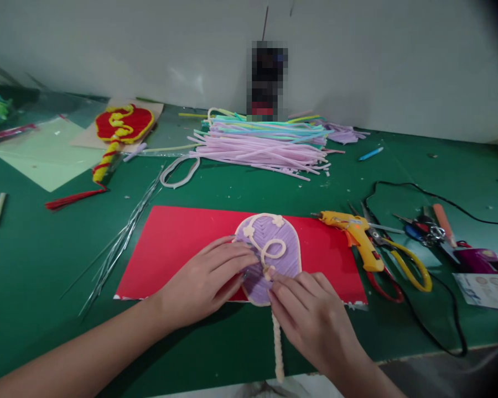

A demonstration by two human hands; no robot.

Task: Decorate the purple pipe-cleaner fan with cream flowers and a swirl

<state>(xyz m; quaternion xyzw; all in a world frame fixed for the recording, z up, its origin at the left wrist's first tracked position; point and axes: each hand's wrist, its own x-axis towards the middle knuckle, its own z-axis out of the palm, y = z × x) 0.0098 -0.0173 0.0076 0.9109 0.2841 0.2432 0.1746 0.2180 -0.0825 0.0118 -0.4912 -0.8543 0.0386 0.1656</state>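
Observation:
A purple fan (290, 249) of pipe cleaners, edged in cream, lies on a red sheet (182, 232). Its twisted cream handle (278, 348) points toward me. On its face are a looped cream stem (281, 244) and small cream flowers (278, 221). My left hand (207, 276) rests over the fan's left edge, fingers stretched out and touching its face. With pinched fingertips, my right hand (311, 309) holds a small cream pipe-cleaner piece (269, 273) against the fan, at the lower end of the stem. The fingers partly hide that piece.
A yellow glue gun (354, 229) lies at the sheet's right edge, beside yellow-handled scissors (413, 271) and a black cord (452, 309). Pastel pipe cleaners (257, 146) are piled at the back. A red and yellow fan (141, 122) and thin wires (126, 237) lie left.

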